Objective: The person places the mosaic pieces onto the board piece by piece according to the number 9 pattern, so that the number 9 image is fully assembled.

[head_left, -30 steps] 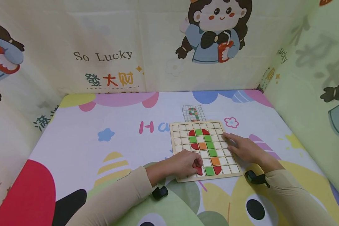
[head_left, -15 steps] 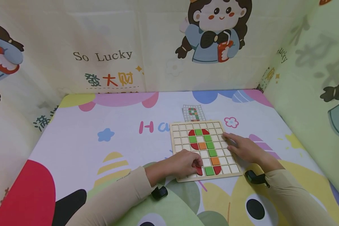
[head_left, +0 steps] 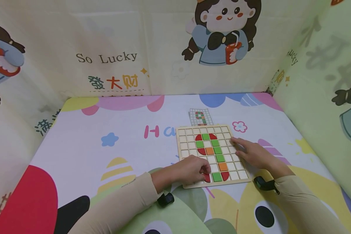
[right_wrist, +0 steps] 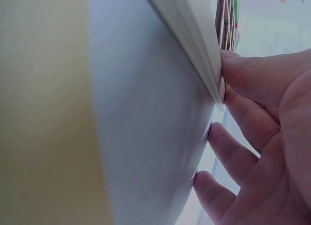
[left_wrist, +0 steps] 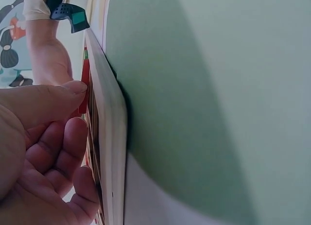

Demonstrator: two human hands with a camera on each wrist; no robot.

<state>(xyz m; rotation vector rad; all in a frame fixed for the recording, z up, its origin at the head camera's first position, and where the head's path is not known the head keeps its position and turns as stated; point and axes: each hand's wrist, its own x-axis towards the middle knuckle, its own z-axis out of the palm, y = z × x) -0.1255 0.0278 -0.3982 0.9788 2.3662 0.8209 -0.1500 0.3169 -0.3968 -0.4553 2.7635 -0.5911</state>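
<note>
A wooden grid board lies flat in the head view, with green, orange and red tiles laid out like a figure 9. My left hand reaches over its near left part, fingers bent. Thumb and forefinger pinch a red tile with a rounded corner in the bottom row. In the left wrist view the thumb presses this red tile, which stands a little above the grid. My right hand rests at the board's right edge, fingers relaxed. The right wrist view has its thumb on the board's rim.
A paper card with a matching pattern lies behind the board, its lower part hidden by it. A cartoon-printed cloth covers the table. Printed fabric walls stand behind and at both sides.
</note>
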